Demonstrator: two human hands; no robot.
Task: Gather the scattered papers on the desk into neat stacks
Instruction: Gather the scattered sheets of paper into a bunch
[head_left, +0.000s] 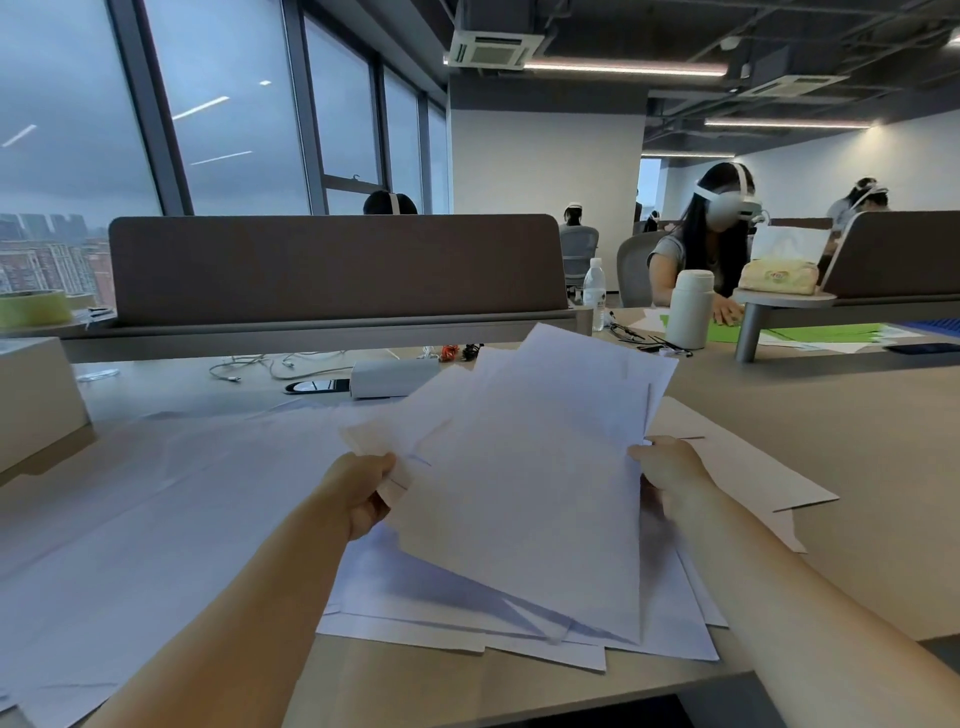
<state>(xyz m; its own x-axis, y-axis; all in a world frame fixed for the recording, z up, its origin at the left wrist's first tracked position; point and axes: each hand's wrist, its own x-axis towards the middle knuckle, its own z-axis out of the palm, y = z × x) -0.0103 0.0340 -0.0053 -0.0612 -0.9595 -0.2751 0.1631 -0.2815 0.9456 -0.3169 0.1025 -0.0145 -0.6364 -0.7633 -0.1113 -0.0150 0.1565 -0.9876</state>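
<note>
Paper is held by both hands: the left hand (369, 491) is closed on the left edge of a loose sheaf of white sheets (535, 467), its fingers curled round that edge, and the right hand (670, 467) grips the right edge, though its fingertips are hidden behind the sheets. The sheaf is lifted and tilted above the desk (857, 441), near its front edge, and its sheets are fanned out, not aligned. Under it more white papers (467, 618) lie flat and crossed over each other at the front edge. Large pale sheets (182, 493) cover the left part of the desk, and a flat piece of card (753, 478) lies just beside the right hand. Along the back edge are grey cables (270, 366), a white box (392, 376) and a brown divider panel (332, 265). Past the panel's right end stand a water bottle (595, 293) and a white flask (690, 309), near a seated person (711, 244) with a white headset. Tall windows (234, 104) fill the left wall.
</note>
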